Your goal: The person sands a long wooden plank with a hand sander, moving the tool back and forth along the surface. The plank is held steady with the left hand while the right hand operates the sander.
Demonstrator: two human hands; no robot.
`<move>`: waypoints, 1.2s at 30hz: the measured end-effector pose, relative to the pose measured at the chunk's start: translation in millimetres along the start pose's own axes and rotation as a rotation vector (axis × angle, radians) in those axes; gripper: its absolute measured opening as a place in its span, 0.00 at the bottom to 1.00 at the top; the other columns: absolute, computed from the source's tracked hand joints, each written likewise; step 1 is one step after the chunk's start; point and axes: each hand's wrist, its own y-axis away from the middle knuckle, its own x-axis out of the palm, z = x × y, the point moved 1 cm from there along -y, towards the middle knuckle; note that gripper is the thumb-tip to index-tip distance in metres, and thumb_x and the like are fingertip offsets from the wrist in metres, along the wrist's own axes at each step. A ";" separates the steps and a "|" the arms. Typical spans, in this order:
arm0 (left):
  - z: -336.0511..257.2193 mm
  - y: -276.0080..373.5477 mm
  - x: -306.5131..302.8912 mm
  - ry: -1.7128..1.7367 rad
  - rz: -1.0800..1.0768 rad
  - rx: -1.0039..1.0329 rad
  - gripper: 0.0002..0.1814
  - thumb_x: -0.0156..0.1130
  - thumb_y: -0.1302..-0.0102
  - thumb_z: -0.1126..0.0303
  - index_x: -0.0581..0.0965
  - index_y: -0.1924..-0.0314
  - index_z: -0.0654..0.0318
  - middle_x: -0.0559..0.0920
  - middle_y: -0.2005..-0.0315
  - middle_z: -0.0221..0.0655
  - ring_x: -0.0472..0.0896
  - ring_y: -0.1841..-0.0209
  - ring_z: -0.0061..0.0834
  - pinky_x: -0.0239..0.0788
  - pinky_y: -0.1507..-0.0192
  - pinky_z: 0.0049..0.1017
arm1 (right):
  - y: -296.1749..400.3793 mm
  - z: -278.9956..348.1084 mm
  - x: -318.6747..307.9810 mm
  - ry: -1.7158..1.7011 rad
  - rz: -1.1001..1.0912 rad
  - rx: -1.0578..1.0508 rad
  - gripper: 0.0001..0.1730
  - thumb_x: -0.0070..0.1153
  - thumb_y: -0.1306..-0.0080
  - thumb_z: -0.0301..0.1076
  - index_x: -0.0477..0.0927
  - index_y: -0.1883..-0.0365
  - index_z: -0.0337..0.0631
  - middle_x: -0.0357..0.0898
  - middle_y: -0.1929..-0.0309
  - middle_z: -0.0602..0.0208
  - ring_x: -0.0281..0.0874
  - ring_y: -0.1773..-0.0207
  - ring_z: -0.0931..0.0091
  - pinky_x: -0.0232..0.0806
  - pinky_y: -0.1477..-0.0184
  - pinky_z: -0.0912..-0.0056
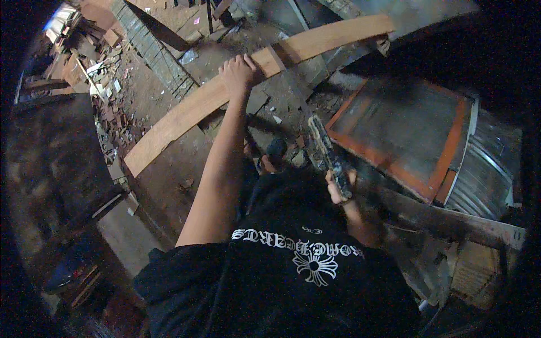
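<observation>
A long, pale wooden board [181, 116] stretches diagonally before me, looking bowed in the wide view. My left hand [239, 74] grips it near the middle, fingers over its far edge. The blade of a handsaw [296, 84] crosses the board to the right of that hand. My right hand [340, 186] is closed around the saw's worn, dark handle [325, 143], near my body. Blur hides the blade's teeth, and I cannot tell how deep any cut is.
A weathered plank [152, 50] runs up to the board from the upper left. Wood offcuts [112, 80] litter the dirt floor at left. An orange-edged panel [393, 135] lies at right beside corrugated metal sheet [486, 177]. A dark, bulky surface [55, 156] stands at far left.
</observation>
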 end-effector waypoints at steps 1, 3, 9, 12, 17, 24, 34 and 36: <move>2.8 1.6 -1.8 0.005 0.025 -0.022 0.18 0.42 0.40 0.58 0.77 0.75 0.60 0.79 0.75 0.38 0.76 0.67 0.36 0.61 0.62 0.34 | 2.6 -2.9 -12.4 -0.081 0.032 0.004 0.33 0.55 0.48 0.53 0.66 0.51 0.40 0.68 0.54 0.65 0.67 0.69 0.73 0.60 0.74 0.72; 8.0 1.2 -2.0 0.011 0.049 -0.031 0.18 0.42 0.40 0.58 0.77 0.74 0.60 0.79 0.74 0.38 0.76 0.66 0.35 0.61 0.61 0.34 | 5.0 -3.4 -35.8 -0.232 0.097 0.022 0.32 0.57 0.50 0.52 0.67 0.53 0.39 0.66 0.53 0.64 0.66 0.61 0.74 0.61 0.62 0.73; -2.2 -1.3 -10.0 0.037 0.012 0.039 0.19 0.41 0.40 0.57 0.76 0.75 0.60 0.79 0.74 0.38 0.76 0.66 0.36 0.61 0.61 0.35 | -10.5 -9.6 -37.0 -0.263 -0.042 -0.279 0.32 0.52 0.50 0.58 0.71 0.62 0.35 0.71 0.64 0.63 0.65 0.58 0.69 0.58 0.52 0.71; 4.8 4.9 -1.1 0.023 0.050 0.012 0.19 0.41 0.40 0.57 0.76 0.75 0.60 0.79 0.74 0.38 0.76 0.67 0.36 0.61 0.61 0.35 | -49.9 1.6 -11.0 -0.301 0.068 -0.078 0.31 0.49 0.47 0.57 0.71 0.60 0.35 0.71 0.64 0.62 0.65 0.58 0.69 0.57 0.52 0.69; 5.6 1.6 -6.5 0.051 0.039 -0.017 0.19 0.41 0.40 0.57 0.76 0.75 0.59 0.79 0.74 0.39 0.76 0.68 0.36 0.60 0.62 0.35 | -20.3 -5.9 -19.1 -0.170 -0.248 -0.362 0.30 0.54 0.49 0.52 0.70 0.56 0.36 0.70 0.57 0.62 0.64 0.54 0.69 0.57 0.48 0.67; 10.6 7.3 6.3 0.015 -0.019 0.012 0.19 0.42 0.40 0.56 0.76 0.76 0.59 0.79 0.76 0.37 0.76 0.68 0.35 0.61 0.63 0.34 | -49.5 -0.1 -7.1 -1.050 -0.051 -0.167 0.25 0.59 0.51 0.41 0.72 0.59 0.34 0.71 0.57 0.60 0.67 0.55 0.66 0.57 0.45 0.63; 3.6 0.4 -6.1 -0.006 0.011 0.017 0.18 0.43 0.40 0.57 0.76 0.77 0.60 0.79 0.77 0.38 0.76 0.67 0.35 0.61 0.63 0.34 | 5.3 -0.2 -35.2 -0.720 -0.476 -0.514 0.26 0.59 0.52 0.43 0.71 0.61 0.33 0.71 0.69 0.60 0.67 0.57 0.68 0.59 0.48 0.66; 5.9 2.5 -2.8 0.003 0.001 0.013 0.18 0.42 0.40 0.57 0.76 0.76 0.60 0.79 0.76 0.38 0.76 0.67 0.35 0.61 0.63 0.34 | -2.0 -0.4 -35.7 -0.446 -0.380 -0.541 0.25 0.59 0.51 0.43 0.72 0.60 0.35 0.72 0.65 0.62 0.67 0.54 0.68 0.59 0.47 0.68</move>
